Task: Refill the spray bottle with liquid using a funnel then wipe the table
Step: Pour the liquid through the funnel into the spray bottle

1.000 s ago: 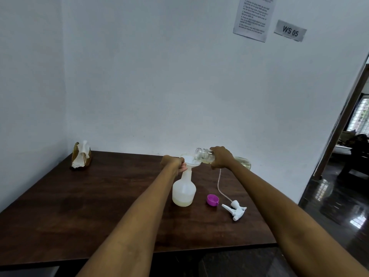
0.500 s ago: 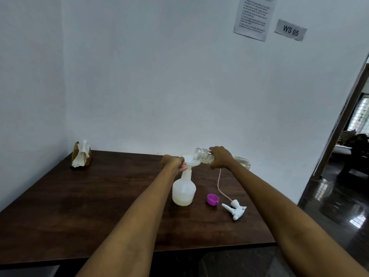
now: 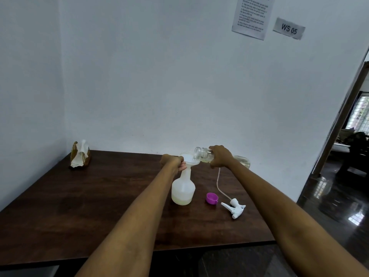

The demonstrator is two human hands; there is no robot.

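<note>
Head view, items listed left to right.

1. Tissue holder (image 3: 80, 155): brown, with white tissue standing up out of it, at the far left corner of the dark wooden table (image 3: 83, 206), close to the wall.

2. Left hand (image 3: 172, 162): fingers curled round the neck of the spray bottle, just beneath the funnel.

3. Spray bottle (image 3: 183, 188): translucent white, upright on the table near its middle, long axis vertical, open neck pointing up. A shallow layer of pale yellowish liquid lies at its base.

4. Funnel (image 3: 188, 159): white, seated in the bottle neck, wide mouth facing up.

5. Refill bottle (image 3: 203, 156): clear, held nearly on its side, long axis running left to right, open threaded mouth pointing left and over the funnel bowl; yellowish liquid shows in the base end on the right.

6. Right hand (image 3: 219, 156): fingers wrapped round the middle of the refill bottle.

7. Purple cap (image 3: 212, 198): lying on the table, right of the spray bottle, apart from it.

8. Spray trigger head (image 3: 235, 208): white, lying on its side just right of the cap, its thin dip tube (image 3: 218, 180) trailing away toward the wall.

9. Printed sheet (image 3: 252, 17) and label reading "WS 05" (image 3: 289, 29): fixed to the white wall, upper right.
</note>
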